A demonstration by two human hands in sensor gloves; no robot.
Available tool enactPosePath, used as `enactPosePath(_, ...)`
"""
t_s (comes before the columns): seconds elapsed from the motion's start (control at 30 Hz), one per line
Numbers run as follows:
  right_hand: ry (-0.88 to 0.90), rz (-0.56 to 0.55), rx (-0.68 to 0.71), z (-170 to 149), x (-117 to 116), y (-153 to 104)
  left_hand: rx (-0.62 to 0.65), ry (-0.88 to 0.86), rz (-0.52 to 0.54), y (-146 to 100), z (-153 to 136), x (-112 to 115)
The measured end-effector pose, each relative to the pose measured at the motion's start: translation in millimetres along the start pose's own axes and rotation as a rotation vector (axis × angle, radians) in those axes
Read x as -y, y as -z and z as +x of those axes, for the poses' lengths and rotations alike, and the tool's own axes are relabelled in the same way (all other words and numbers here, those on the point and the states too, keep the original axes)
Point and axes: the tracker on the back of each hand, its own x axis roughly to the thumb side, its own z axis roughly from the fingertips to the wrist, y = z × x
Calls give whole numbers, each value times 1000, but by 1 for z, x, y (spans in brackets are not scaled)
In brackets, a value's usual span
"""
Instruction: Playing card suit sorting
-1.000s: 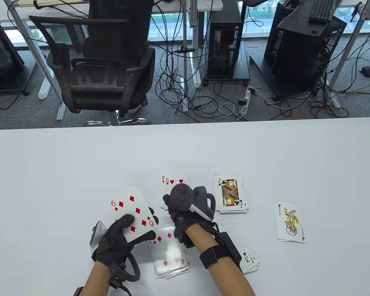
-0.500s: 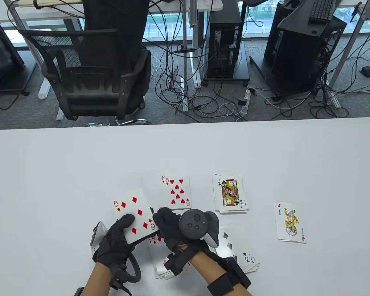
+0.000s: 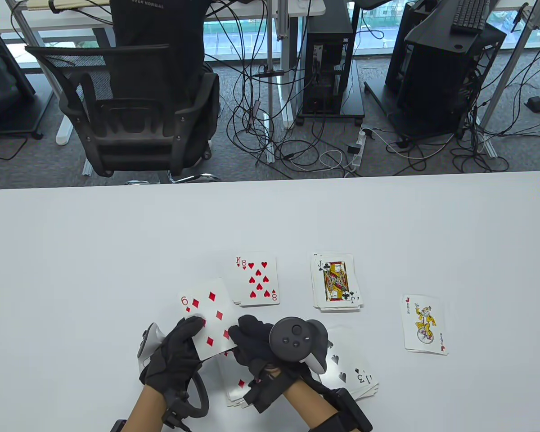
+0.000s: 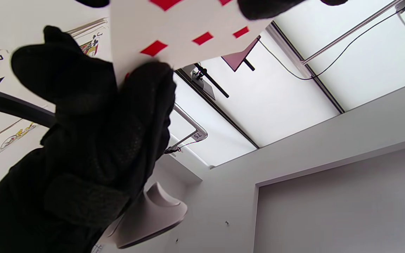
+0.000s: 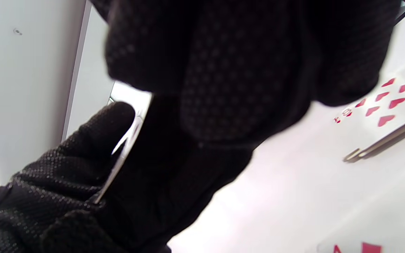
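- The six of diamonds (image 3: 208,317) is lifted off the white tabletop (image 3: 117,252), face up and tilted, directly above the near-left diamonds pile (image 3: 236,387).
- The left hand (image 3: 173,355) pinches the card's lower left part, thumb on its face; its other fingers are under the card and out of sight.
- The right hand (image 3: 256,344) meets the same card at its lower right corner; its fingers (image 3: 245,328) curl against the card's edge, and in the left wrist view they close on that corner.
- The hearts pile (image 3: 256,280), an eight on top with a king's corner peeking out, lies just beyond the held card.
- The clubs pile (image 3: 336,282), topped by a jack, sits right of the hearts pile.
- The spades pile (image 3: 353,369), with a three showing, lies right of the held card, partly under the right hand's tracker.
- A joker (image 3: 425,325) lies alone, far right of the held card.
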Motion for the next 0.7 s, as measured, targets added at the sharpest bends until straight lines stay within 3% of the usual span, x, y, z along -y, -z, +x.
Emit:
enactPosePath(0.2, 35, -16, -72, -17, 17, -20, 87, 3, 25, -5, 18, -8)
enactPosePath(0.4, 4, 162, -251, -35, 6, -35, 149, 24, 85, -13, 33, -15)
enactPosePath(0.6, -216, 358, -434, -43, -21, -41, 190, 5, 88, -16, 39, -14)
enactPosePath(0.7, -413, 422, -437, -42, -28, -41, 205, -16, 81, -16, 39, -14)
